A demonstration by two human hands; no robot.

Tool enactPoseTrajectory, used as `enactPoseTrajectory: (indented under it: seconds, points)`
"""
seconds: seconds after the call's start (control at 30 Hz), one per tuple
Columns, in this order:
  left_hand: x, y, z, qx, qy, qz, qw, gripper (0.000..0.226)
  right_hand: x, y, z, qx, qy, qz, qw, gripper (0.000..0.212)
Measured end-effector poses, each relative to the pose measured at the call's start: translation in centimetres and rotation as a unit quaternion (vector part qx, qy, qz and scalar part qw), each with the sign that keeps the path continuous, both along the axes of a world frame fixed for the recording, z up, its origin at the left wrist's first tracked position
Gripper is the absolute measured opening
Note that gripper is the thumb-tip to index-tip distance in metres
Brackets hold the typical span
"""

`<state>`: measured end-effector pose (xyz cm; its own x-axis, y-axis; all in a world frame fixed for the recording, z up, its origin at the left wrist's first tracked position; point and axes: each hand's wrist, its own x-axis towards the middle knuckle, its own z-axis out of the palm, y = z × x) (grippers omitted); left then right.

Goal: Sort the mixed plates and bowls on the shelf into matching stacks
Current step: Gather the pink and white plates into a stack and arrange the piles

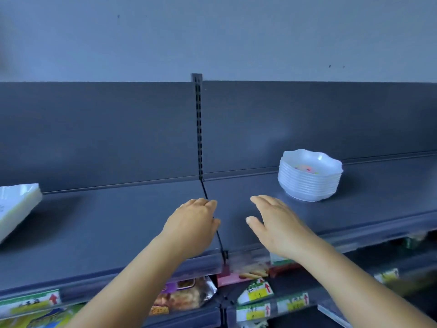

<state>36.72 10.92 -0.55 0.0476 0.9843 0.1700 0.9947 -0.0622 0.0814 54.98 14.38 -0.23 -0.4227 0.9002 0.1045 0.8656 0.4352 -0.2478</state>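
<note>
Dark shelf [142, 223] w/ bowl stack [309, 176], plates [16, 207].

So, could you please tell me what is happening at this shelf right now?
A person is reaching both bare hands over the dark grey metal shelf, holding nothing. The left hand is loosely curled; the right hand is open. A neat stack of white scalloped bowls stands to the right, and white square plates lie at the far left.
</note>
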Motion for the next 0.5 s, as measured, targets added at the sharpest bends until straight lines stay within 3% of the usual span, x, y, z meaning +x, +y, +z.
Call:
enactPoseTrajectory:
  seconds: [0.5]
  points:
    - [12.8,11.7,0.7,-0.044,-0.061,-0.027,0.997,0.044,14.6,8.1,0.9,0.022,0.054,-0.139,0.989,0.047]
